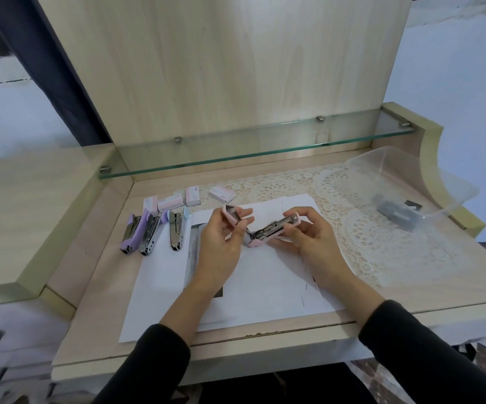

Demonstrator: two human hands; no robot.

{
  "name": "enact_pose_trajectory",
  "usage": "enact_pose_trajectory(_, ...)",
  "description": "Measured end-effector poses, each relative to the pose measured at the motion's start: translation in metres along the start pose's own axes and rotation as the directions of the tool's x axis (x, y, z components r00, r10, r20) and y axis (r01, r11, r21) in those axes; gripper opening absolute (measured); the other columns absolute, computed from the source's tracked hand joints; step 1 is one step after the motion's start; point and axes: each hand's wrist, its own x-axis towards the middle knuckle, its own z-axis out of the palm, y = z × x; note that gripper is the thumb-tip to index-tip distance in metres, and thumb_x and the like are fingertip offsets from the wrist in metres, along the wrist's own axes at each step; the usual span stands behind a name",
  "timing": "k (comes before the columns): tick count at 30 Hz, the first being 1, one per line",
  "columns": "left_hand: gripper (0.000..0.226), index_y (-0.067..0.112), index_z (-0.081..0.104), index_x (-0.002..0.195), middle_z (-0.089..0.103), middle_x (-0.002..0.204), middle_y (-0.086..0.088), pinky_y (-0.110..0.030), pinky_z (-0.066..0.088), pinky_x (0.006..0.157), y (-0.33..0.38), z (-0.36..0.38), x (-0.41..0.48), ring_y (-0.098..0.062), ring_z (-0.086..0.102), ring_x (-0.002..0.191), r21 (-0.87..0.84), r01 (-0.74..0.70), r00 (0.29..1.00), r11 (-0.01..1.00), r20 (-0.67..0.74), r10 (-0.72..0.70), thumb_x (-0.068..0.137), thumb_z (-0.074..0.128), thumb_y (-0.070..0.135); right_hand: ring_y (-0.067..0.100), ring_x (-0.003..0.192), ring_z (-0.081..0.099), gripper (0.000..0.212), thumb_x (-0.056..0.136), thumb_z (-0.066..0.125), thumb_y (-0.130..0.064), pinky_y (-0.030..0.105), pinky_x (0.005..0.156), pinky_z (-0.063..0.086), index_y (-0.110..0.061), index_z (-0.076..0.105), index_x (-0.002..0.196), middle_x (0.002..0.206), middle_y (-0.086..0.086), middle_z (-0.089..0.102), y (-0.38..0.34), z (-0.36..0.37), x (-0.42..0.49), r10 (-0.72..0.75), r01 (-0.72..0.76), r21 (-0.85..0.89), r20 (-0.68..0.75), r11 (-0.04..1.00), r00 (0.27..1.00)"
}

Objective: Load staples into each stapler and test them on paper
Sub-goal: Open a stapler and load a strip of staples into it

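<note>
Both grips are clamped on the pink stapler, opened above the paper on the counter: our left hand holds its top, our right hand its base.

We are listing the pink stapler: matt pastel plastic shell, with a bright, glossy metal magazine showing inside. We are recording three more, the purple stapler, the lilac stapler and the blue stapler, each pairing smooth plastic with shiny metal. We are noting staple boxes in printed card, paper sheets in plain matt white, and a lace mat, cream and openwork, cloth or plastic we are not telling apart. We are entering a glass shelf, clear and glossy, on small metal clips; a desk in pale wood-grain finish, chipping along its front edge; a clear plastic tub; black matt cloth sleeves.
</note>
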Motion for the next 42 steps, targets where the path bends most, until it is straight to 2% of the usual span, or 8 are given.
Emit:
enact_pose_trajectory(3,0.025,0.018,0.057,0.1,0.061,0.102,0.0,-0.01,0.046,0.073,0.001,-0.013,-0.002,0.003,0.057,0.091,0.112,-0.023,0.999,0.993,-0.046,0.028,0.086,0.058,-0.002,0.016,0.072,0.061,0.019,0.083,0.056,0.008,0.029,0.074,0.052,-0.01,0.06,0.089,0.082,0.008,0.059,0.001,-0.006,0.001,-0.015,0.012,-0.205,-0.012,0.979,1.0)
enact_pose_trajectory(5,0.036,0.024,0.055,0.101,0.061,0.096,0.003,-0.017,0.049,0.077,0.001,-0.026,-0.003,-0.006,0.058,0.089,0.109,-0.027,0.998,0.994,-0.059,0.034,0.081,0.062,-0.005,0.018,0.07,0.051,0.024,0.076,0.065,0.005,0.033,0.071,0.044,-0.018,0.065,0.083,0.075,-0.003,0.058,0.001,-0.012,0.003,-0.048,0.034,-0.411,-0.024,0.911,0.999)
enact_pose_trajectory(12,0.031,0.026,0.059,0.088,0.063,0.086,0.007,-0.007,0.043,0.071,-0.001,-0.059,-0.01,0.004,0.057,0.076,0.275,0.029,1.0,0.961,-0.002,-0.03,0.074,0.072,0.001,0.0,0.061,0.054,0.023,0.069,0.072,0.004,0.011,0.063,0.045,-0.015,0.069,0.081,0.069,-0.013,0.056,-0.014,-0.017,0.004,-0.198,0.238,-0.809,0.153,0.537,0.968)
enact_pose_trajectory(16,0.026,0.021,0.064,0.085,0.061,0.086,0.012,-0.003,0.039,0.075,-0.01,-0.066,-0.013,0.007,0.056,0.081,0.506,-0.155,0.988,0.848,0.099,0.121,0.073,0.074,0.001,0.011,0.06,0.051,0.026,0.07,0.072,0.0,0.017,0.061,0.04,-0.014,0.073,0.092,0.076,0.005,0.063,-0.012,-0.019,0.006,-0.204,0.294,-0.882,0.232,0.369,0.951)
enact_pose_trajectory(21,0.018,0.013,0.072,0.09,0.059,0.085,0.007,-0.002,0.035,0.08,-0.013,-0.067,-0.009,0.001,0.053,0.082,0.633,-0.311,0.95,0.709,0.184,0.253,0.072,0.074,0.011,0.005,0.064,0.051,0.021,0.07,0.072,0.0,0.006,0.062,0.037,-0.012,0.075,0.087,0.084,0.002,0.062,-0.001,-0.023,0.009,-0.248,0.319,-0.862,0.235,0.394,0.94)
enact_pose_trajectory(32,0.02,0.015,0.072,0.091,0.066,0.087,0.001,-0.002,0.03,0.08,-0.014,-0.073,-0.007,-0.015,0.053,0.088,0.7,-0.308,0.951,0.644,0.246,0.187,0.075,0.069,0.027,0.015,0.085,0.042,0.015,0.081,0.066,-0.017,0.006,0.069,0.027,-0.02,0.072,0.094,0.095,-0.006,0.068,0.001,-0.025,0.006,-0.154,0.264,-0.912,0.226,0.313,0.962)
enact_pose_trajectory(35,0.034,0.016,0.07,0.099,0.067,0.096,0.002,-0.02,0.037,0.088,-0.007,-0.069,-0.005,-0.014,0.052,0.095,0.713,-0.348,0.935,0.609,0.313,0.168,0.073,0.063,0.038,0.014,0.085,0.042,0.015,0.08,0.066,-0.016,0.006,0.069,0.028,-0.018,0.072,0.093,0.094,-0.005,0.069,0.002,-0.024,0.006,-0.167,0.281,-0.913,0.24,0.297,0.956)
enact_pose_trajectory(42,0.043,0.025,0.056,0.125,0.063,0.115,-0.002,-0.026,0.037,0.087,0.008,-0.036,0.004,-0.021,0.054,0.103,0.619,-0.613,0.759,0.491,0.634,0.148,0.083,0.064,0.02,0.016,0.08,0.043,0.013,0.077,0.068,-0.015,0.008,0.068,0.028,-0.018,0.074,0.088,0.087,0.0,0.071,0.007,-0.026,0.006,-0.239,0.319,-0.903,0.255,0.287,0.937)
